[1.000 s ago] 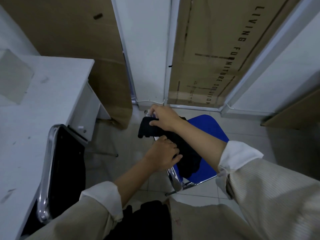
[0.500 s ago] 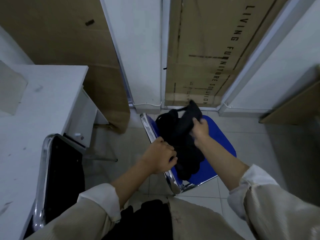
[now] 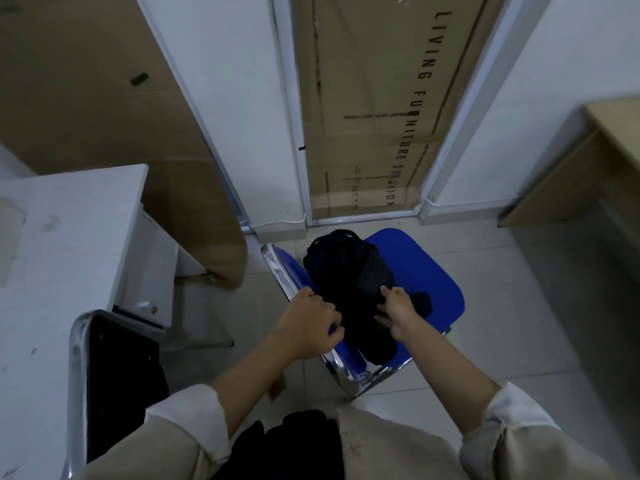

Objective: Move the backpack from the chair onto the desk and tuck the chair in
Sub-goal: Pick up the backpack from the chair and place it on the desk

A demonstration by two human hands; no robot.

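A black backpack (image 3: 349, 282) lies on the blue seat of a chrome-framed chair (image 3: 426, 282) in the middle of the floor. My left hand (image 3: 308, 323) is curled around the chair's chrome backrest edge at the backpack's left side. My right hand (image 3: 396, 308) rests on the near right part of the backpack with fingers bent into the fabric. The white desk (image 3: 62, 244) stands to the left, its top bare where visible.
A second chair with a black back and chrome frame (image 3: 114, 382) is tucked against the desk at lower left. Tall cardboard boxes (image 3: 367, 109) lean on the wall behind. A wooden desk (image 3: 588, 168) is at the right. Tiled floor surrounds the blue chair.
My right hand let the raised top of the backpack drop and came back to its near side. The backpack now lies flatter on the seat. My left hand stayed on the chair's edge.
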